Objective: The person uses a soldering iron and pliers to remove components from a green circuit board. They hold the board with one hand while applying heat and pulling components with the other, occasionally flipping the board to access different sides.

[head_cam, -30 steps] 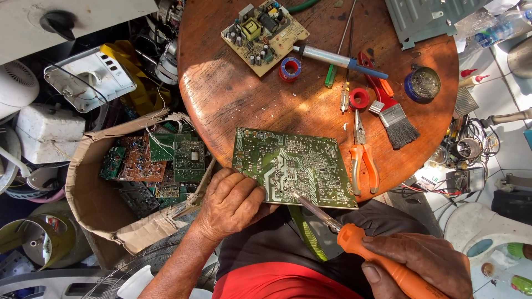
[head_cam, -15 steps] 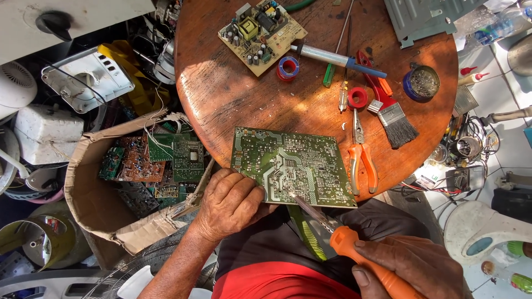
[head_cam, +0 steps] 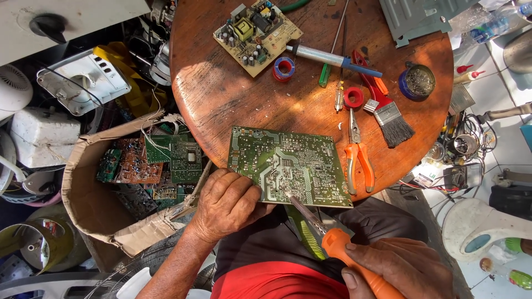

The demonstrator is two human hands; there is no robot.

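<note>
My left hand [head_cam: 227, 204] grips the near left corner of a green circuit board [head_cam: 291, 163] lying solder side up at the near edge of a round wooden table [head_cam: 233, 94]. My right hand [head_cam: 396, 268] is closed around the orange handle of a soldering iron [head_cam: 332, 238]. Its metal tip rests on the near edge of the board, close to my left thumb.
Orange-handled pliers [head_cam: 357, 158] lie right of the board, then a paintbrush [head_cam: 388, 113], red and blue solder spools, a desoldering pump [head_cam: 327, 56] and a tin [head_cam: 417, 82]. A second board [head_cam: 257, 34] sits at the far side. A cardboard box [head_cam: 83, 194] of boards stands left.
My right hand has brought the soldering iron up and to the left, so its tip now touches the board's near edge. My left hand has kept its hold.
</note>
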